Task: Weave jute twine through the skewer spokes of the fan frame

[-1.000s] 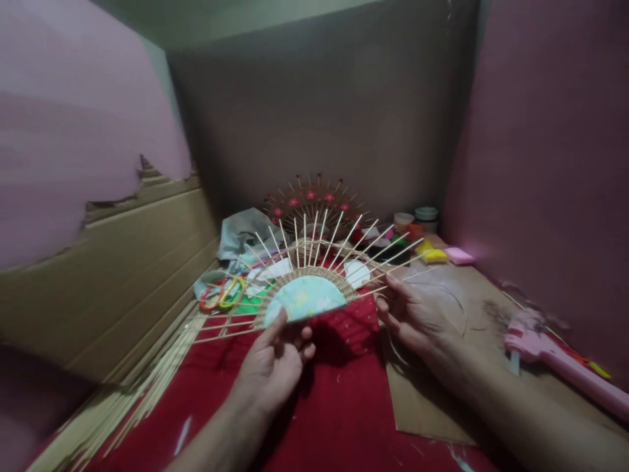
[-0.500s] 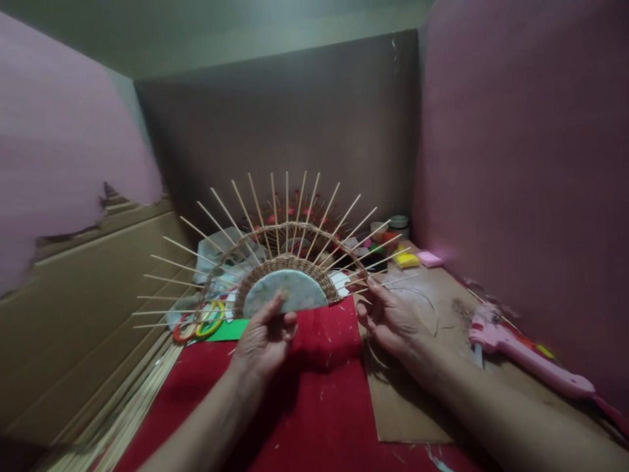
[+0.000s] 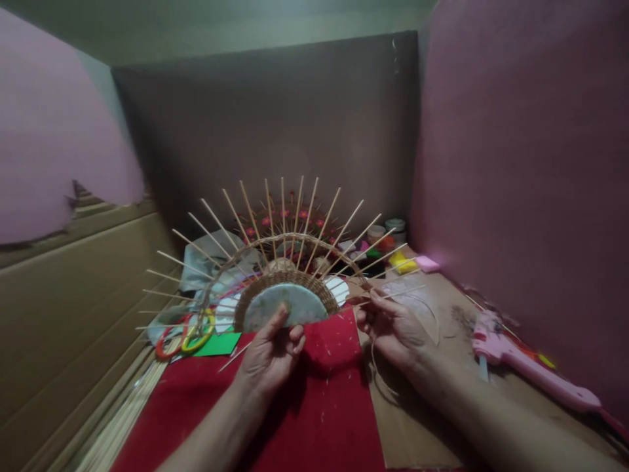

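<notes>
A half-round woven piece [image 3: 282, 278] with a pale, fabric-like half disc [image 3: 265, 305] at its core stands tilted up in front of me. Thin sticks fan out from its brown woven band, and a separate braided arc crosses them farther out. My left hand [image 3: 272, 351] grips the lower edge, thumb lying on the pale half disc and fingers behind it. At the right end of the arc, my right hand [image 3: 390, 324] pinches a thin weaving strand [image 3: 435, 314] close to the lowest sticks. The strand's loose length loops around beside and below that hand.
A red sheet [image 3: 324, 406] covers the table, with brown cardboard [image 3: 407, 426] to its right. A pink glue gun [image 3: 535, 373] lies at the right wall. Scissors with red and yellow handles [image 3: 199, 334] rest by green paper [image 3: 219, 344]. Loose sticks [image 3: 122, 419] lie left; a flower-decorated stick piece [image 3: 285, 215] stands behind.
The woven piece sits slightly lower in view, and my right hand has come down a little with it. Both hands keep their hold. The camera view has shifted slightly.
</notes>
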The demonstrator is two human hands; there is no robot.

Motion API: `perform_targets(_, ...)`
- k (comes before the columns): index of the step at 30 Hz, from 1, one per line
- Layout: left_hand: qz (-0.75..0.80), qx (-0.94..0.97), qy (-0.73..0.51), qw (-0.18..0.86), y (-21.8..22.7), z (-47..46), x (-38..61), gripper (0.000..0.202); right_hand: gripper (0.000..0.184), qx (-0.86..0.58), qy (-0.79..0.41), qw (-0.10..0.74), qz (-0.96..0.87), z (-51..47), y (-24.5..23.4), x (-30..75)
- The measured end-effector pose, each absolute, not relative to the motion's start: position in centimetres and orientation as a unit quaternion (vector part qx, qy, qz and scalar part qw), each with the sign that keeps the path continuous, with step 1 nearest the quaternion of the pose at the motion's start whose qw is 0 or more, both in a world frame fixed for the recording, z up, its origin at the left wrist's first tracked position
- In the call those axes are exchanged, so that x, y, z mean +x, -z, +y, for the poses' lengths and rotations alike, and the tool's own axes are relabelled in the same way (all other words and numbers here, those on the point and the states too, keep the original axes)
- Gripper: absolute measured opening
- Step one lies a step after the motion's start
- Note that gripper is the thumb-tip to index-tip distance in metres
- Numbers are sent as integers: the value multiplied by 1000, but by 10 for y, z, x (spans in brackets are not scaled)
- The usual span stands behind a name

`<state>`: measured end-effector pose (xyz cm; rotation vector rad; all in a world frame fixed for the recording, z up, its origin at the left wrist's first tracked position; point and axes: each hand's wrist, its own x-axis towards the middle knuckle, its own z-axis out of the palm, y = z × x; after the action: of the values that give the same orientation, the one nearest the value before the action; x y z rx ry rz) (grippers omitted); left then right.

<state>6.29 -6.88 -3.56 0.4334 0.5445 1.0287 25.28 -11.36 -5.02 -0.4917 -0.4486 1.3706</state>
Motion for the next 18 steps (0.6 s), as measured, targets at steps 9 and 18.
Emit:
perform_targets(9,246,189,-498,810,37,-73,62,17,13,-296,-591,740,-130,-117,42,252)
perform_targets(18,232,176,-492,820,41,-75,64,11,21,-284,-610,718,-177,-120,43,252)
